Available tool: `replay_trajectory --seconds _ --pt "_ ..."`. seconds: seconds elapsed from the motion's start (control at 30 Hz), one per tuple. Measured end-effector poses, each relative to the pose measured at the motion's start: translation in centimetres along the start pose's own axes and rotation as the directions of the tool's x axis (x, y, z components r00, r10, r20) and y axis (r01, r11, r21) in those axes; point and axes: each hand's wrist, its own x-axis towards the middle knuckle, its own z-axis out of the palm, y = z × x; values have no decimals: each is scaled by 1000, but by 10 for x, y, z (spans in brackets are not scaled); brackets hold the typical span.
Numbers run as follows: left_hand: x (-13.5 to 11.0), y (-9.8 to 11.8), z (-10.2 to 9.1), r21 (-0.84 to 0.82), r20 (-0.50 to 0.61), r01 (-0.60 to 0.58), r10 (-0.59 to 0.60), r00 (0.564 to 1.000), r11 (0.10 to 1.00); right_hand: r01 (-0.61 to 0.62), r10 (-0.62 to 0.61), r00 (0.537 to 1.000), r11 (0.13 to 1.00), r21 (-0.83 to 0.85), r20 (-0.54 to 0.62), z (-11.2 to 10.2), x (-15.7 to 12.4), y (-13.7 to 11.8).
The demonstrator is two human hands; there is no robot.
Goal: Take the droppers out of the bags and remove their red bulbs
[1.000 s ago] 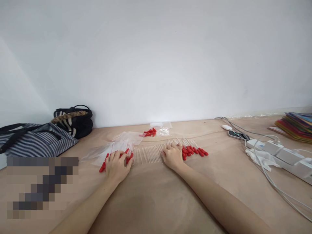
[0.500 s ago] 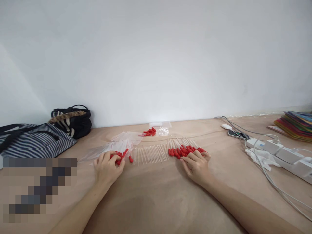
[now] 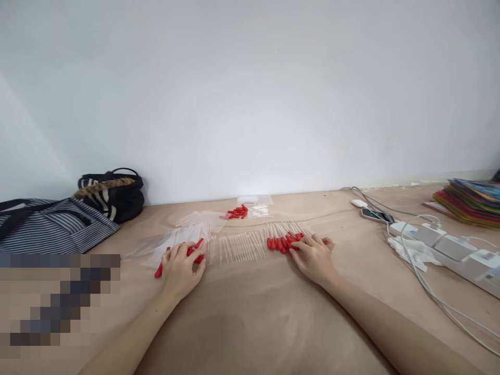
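Note:
Over a small heap of loose red rubber dropper bulbs (image 3: 158, 271), my left hand (image 3: 180, 271) has its fingers curled round some of them. Beneath and beside that hand lie clear plastic zip bags (image 3: 201, 221). A row of thin clear dropper tubes (image 3: 240, 247) spreads between my two hands. To its right, several droppers with red bulbs (image 3: 278, 244) lie side by side, bulbs towards me. My right hand (image 3: 314, 258) rests at their right end, thumb and fingers closed on a red bulb. Its other fingers hide part of that row.
Farther back are another pile of red bulbs (image 3: 238, 212) and a bag of clear tubes (image 3: 260, 211). A striped bag (image 3: 58, 224) and a black bag (image 3: 127, 198) stand at left. At right are a power strip (image 3: 455, 255), cables, a tissue (image 3: 414, 252) and colourful booklets (image 3: 469, 203).
My left hand has shifted right over the bulbs; a lone bulb beside the tubes is no longer visible there, and one shows left of the hand. The right hand has barely moved.

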Motion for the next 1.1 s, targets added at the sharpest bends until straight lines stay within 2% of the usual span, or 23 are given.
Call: replay_trajectory --seconds 0.13,0.27,0.37,0.5,0.6,0.7,0.8,0.93,1.0,1.1 --pt "-2 1 -3 -47 -59 1 -4 998 999 -43 44 999 998 -45 8 1 4 -3" --pt "-5 15 -6 -145 -121 -33 15 993 989 -127 132 990 986 -110 43 4 11 -6" --pt "-7 34 -10 -230 -126 -135 108 986 964 -159 168 983 981 -113 79 7 15 -7" --pt "-11 62 -13 -342 -125 -290 263 957 894 -223 230 970 971 -90 83 11 16 -6" --pt "-14 77 -11 -424 -132 -338 311 941 841 -275 281 956 958 -77 80 13 16 -5" --pt "-15 84 -7 -511 -130 -344 325 937 788 -281 282 959 959 -43 34 12 16 -8" --pt "-14 86 -7 -646 -81 -271 290 954 713 -208 212 974 977 48 -79 6 15 -18" --pt "-9 85 -10 -779 100 -46 197 975 626 -1 36 981 985 175 -193 -3 6 -49" --pt "-8 86 -11 -823 210 93 149 966 561 111 -65 974 972 208 -215 -5 0 -67" --pt "-10 93 -11 -874 389 330 106 915 358 235 -189 957 950 206 -218 -3 -8 -89"
